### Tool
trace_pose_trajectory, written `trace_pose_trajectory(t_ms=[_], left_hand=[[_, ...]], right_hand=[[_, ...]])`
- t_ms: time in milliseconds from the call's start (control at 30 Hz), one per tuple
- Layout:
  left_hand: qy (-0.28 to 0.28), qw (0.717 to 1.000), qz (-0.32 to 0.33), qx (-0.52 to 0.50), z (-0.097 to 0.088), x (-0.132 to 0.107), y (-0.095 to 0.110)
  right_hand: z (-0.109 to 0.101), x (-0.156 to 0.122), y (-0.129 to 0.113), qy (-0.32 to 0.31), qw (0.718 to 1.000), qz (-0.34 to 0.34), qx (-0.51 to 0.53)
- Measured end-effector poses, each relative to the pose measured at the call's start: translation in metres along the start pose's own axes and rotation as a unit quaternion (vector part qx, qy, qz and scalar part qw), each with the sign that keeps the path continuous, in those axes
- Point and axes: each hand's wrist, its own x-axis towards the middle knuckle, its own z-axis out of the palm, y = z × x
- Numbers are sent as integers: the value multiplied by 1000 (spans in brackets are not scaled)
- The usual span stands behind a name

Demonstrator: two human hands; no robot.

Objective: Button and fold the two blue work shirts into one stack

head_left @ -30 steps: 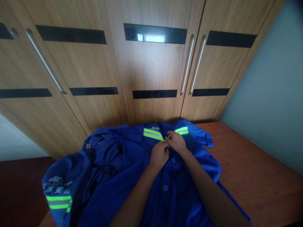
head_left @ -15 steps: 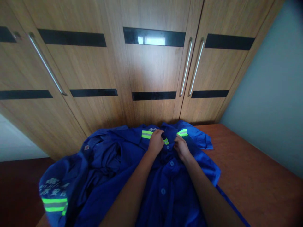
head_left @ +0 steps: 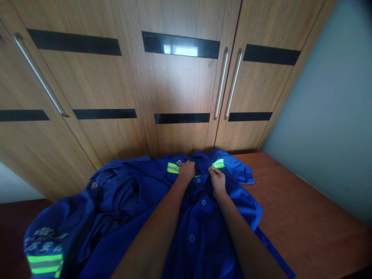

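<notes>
A blue work shirt (head_left: 215,228) with large buttons and yellow-green reflective strips lies spread out in front of me. My left hand (head_left: 187,170) is closed on the collar area of the shirt, beside a reflective strip and white lettering. At the other side of the neck opening, my right hand (head_left: 217,179) pinches the shirt's edge near the other strip. A shirt button (head_left: 198,180) shows between the two hands. The fingertips are partly hidden, and the exact folds they grip are hard to make out.
More blue clothing (head_left: 116,197) is bunched on the left, with a lettered, reflective-striped part (head_left: 45,248) hanging at the lower left. Behind stands a wooden wardrobe (head_left: 180,85) with metal handles. A reddish-brown surface (head_left: 290,201) extends right to a pale wall (head_left: 325,100).
The view has shifted slightly, so everything sits a little further left. My left hand has turned over the collar, covering more of the strip inside the neck. My right hand stays at the opposite edge.
</notes>
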Motion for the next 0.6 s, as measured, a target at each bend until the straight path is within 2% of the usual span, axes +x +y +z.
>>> trace_pose_trajectory(t_ms=[200,333,467,600], left_hand=[[11,999,-2,-40,8,8,-1],[43,995,-18,-92,13,15,2],[117,979,-26,-166,11,22,2],[226,943,-25,-245,-1,18,4]], right_hand=[[0,2,-1,51,999,6,2],[1,3,1,78,997,4,3],[1,4,-1,103,995,-12,-11],[0,3,-12,114,991,-56,-38]])
